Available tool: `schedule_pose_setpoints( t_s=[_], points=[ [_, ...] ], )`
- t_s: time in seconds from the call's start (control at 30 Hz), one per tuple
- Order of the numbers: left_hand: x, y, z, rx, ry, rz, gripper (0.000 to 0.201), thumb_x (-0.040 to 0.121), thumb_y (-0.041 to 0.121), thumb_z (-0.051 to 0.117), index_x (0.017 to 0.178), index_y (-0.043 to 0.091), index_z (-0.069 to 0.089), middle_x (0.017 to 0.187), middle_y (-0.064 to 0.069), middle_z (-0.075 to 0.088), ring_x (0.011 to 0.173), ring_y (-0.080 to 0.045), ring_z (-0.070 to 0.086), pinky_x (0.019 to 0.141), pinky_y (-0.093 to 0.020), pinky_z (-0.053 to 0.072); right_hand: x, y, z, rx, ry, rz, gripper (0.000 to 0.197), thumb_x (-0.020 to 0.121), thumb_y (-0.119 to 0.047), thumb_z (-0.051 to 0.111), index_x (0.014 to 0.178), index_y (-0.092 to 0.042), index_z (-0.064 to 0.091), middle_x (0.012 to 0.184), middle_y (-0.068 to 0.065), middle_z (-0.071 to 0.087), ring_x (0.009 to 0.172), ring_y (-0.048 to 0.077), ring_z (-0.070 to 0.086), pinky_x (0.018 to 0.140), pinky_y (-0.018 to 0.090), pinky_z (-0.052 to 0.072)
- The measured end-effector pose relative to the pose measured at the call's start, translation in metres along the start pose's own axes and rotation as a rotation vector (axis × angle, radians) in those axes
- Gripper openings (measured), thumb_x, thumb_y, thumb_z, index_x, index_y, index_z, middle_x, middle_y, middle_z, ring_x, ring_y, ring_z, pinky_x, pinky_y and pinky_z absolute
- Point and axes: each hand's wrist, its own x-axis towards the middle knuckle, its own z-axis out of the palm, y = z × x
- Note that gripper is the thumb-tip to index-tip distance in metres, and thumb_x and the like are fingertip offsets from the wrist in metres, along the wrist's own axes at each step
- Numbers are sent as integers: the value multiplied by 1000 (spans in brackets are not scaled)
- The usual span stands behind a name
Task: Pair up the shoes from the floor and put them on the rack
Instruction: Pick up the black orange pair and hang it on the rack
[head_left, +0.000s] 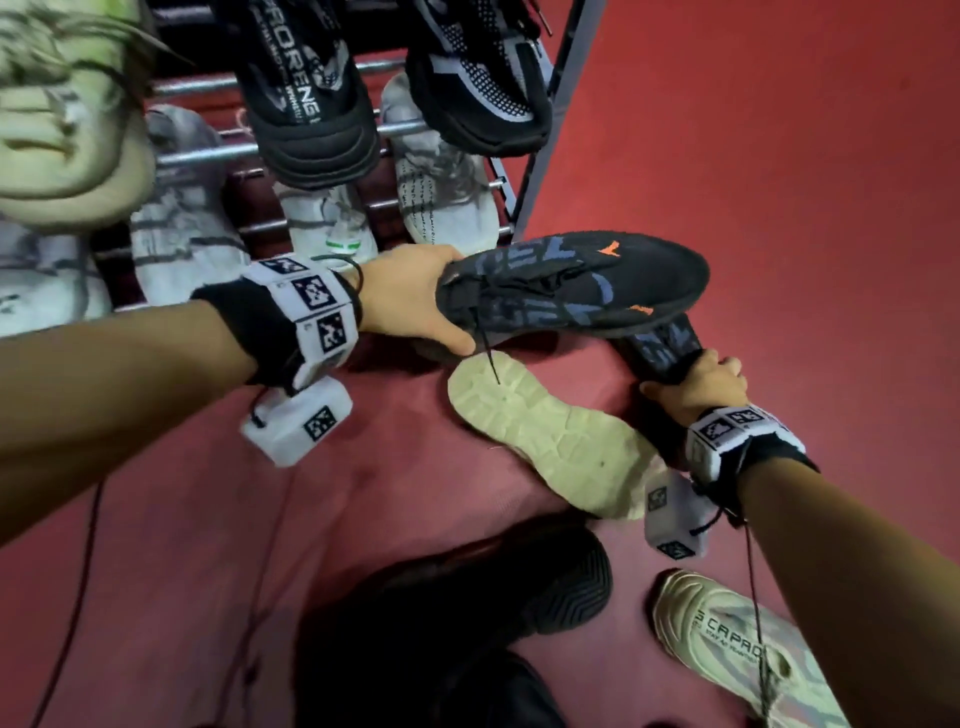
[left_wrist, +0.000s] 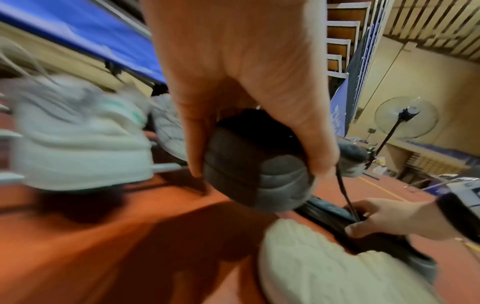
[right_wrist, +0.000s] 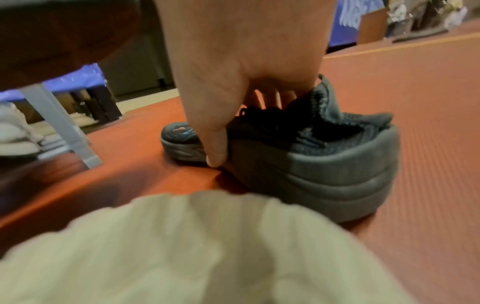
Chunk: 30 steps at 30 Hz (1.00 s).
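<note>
your left hand (head_left: 410, 301) grips the heel of one black shoe (head_left: 582, 286), held in the air just in front of the rack (head_left: 550, 130). your right hand (head_left: 696, 384) is curled round the collar of its mate (right_wrist: 306, 156), which sits on the red floor (head_left: 779, 156). risks: a loose lace (head_left: 491, 353) hangs from the raised shoe toward the upturned cream shoe (head_left: 545, 436) — it could snag there. the right thumb appears pinched low on the sole's side – blur prevents certainty – so a shallow hold may let the mate slip on lifting.
</note>
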Motion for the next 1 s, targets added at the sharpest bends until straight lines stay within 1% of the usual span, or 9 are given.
schedule_pose_setpoints(
  t_s=[0.13,0.27,0.4,0.5,0.6,0.77,0.87,0.93,1.0],
  points=[
    [-46,-39,-23,72,-111,-67,65,60,41,84,113,17,55,100,2,62,90,-18,58,84,-30,47,-22,-18,-5,121,21,52,82,73,-42,72,133,1,37,135,20,34,129,37,31,104,50,31],
    [-98,-75,-30,56,-223,-142,91,35,65,74,110,18,56,100,1,65,88,-16,61,84,-33,50,-53,-44,-17,108,229,-96,79,71,-45,70,128,2,42,132,23,39,125,40,35,102,49,32],
    [-134,-114,-34,32,-279,-197,71,54,30,90,112,20,52,97,7,61,84,-9,57,70,-7,44,-99,-81,-16,270,294,-192,80,70,-47,70,127,1,41,130,23,41,123,40,37,101,51,33],
    [-153,-140,-31,55,-282,-231,66,55,17,91,109,21,53,95,5,62,79,-6,56,64,-2,41,-140,-106,2,389,190,-140,78,70,-48,71,126,-2,41,131,21,42,125,39,37,101,50,33],
    [-162,-155,-18,137,-274,-233,74,54,13,90,119,12,55,113,-6,63,98,-20,59,79,-18,44,-174,-121,27,474,43,-55,82,69,-47,74,129,-1,40,134,21,40,127,39,36,103,47,32],
    [-184,-173,12,327,-231,-279,98,62,28,82,143,9,31,145,-14,35,133,-30,34,109,-29,23,-196,-136,45,486,27,23,88,69,-44,78,131,0,34,137,22,37,128,37,36,102,45,32],
    [-198,-171,45,102,127,-402,86,63,31,59,143,10,34,143,-17,34,128,-36,36,106,-34,26,-197,-137,48,481,61,23,86,69,-43,77,131,-1,34,136,22,37,127,37,36,102,45,31],
    [-195,-159,59,-109,480,-615,73,70,19,63,138,7,38,137,-19,38,123,-36,40,101,-33,28,-199,-137,50,486,66,14,85,70,-43,77,131,-1,34,136,21,37,126,38,37,100,46,33],
    [-188,-142,65,-376,731,-904,71,69,27,67,133,7,41,134,-18,40,121,-33,42,100,-35,28,-199,-136,51,497,62,9,86,70,-42,77,131,0,34,136,21,37,124,39,39,98,46,35]
  ],
)
